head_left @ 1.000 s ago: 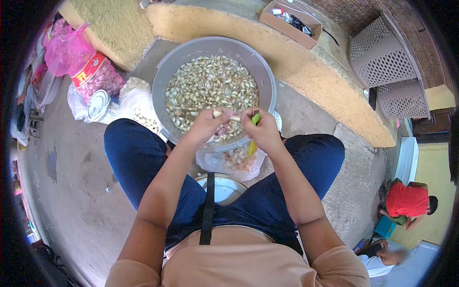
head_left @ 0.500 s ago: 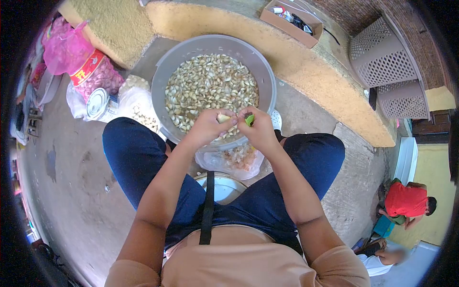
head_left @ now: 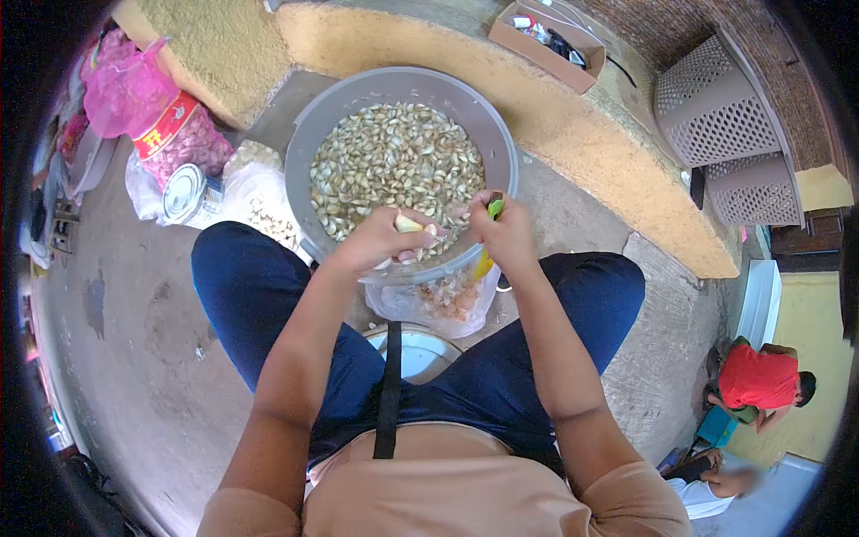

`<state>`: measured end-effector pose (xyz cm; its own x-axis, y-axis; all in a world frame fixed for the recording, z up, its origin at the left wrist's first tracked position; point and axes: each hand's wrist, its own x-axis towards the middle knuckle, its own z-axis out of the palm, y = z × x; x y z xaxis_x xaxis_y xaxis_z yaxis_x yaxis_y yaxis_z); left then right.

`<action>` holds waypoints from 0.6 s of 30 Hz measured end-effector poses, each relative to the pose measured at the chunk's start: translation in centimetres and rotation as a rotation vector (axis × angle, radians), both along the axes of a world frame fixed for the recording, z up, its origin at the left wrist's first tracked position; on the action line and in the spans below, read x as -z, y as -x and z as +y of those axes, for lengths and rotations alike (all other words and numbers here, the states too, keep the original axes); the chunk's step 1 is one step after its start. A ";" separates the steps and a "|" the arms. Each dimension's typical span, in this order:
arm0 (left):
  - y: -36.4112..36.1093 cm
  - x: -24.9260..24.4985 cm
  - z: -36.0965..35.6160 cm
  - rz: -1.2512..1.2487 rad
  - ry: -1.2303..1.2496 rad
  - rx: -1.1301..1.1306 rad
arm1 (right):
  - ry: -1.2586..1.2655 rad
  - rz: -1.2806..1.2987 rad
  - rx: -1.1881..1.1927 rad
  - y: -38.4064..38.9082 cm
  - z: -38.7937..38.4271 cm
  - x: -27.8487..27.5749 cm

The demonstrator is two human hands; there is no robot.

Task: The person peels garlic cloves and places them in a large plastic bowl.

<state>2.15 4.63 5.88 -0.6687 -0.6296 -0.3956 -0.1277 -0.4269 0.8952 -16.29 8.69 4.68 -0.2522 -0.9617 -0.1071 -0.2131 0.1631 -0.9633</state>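
Observation:
My left hand (head_left: 374, 240) is closed around several garlic cloves (head_left: 410, 224), pale ones showing between thumb and fingers. To its right, my right hand (head_left: 506, 234) grips what looks like a small knife (head_left: 495, 208). Its green end shows above the fist and a yellow part below; I cannot make out the blade clearly. Both hands are over the near rim of a large grey tub (head_left: 300, 170), with a gap between them. Many garlic cloves (head_left: 394, 161) lie in water inside the tub.
A clear plastic bag of peelings (head_left: 447, 300) sits below the tub's near side. At left are a pink mesh sack (head_left: 183, 148), a can (head_left: 183, 194) and a bag of cloves (head_left: 264, 206). A low yellow wall (head_left: 573, 152) runs behind. Two people are at far right.
My right hand has moved right, away from my left hand, with the knife. The yellow part below the fist now shows. My left hand has shifted slightly left and its cloves show more.

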 end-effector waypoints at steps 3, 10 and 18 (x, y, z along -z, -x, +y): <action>-1.9 1.1 -1.4 -0.071 0.024 -0.151 | -0.032 0.047 -0.018 0.8 -0.1 0.0; -15.5 0.5 -9.8 -1.147 0.895 -0.326 | 0.008 0.189 -0.104 0.8 -0.2 0.7; -25.8 4.6 -15.4 -1.517 0.836 -0.349 | -0.273 0.775 -0.497 1.1 -0.8 3.6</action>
<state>27.99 -10.73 1.31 0.1456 -0.9893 -0.0098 -0.9876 -0.1459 0.0584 -17.38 7.90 1.06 0.0827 -0.9444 -0.3183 -0.8800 0.0807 -0.4680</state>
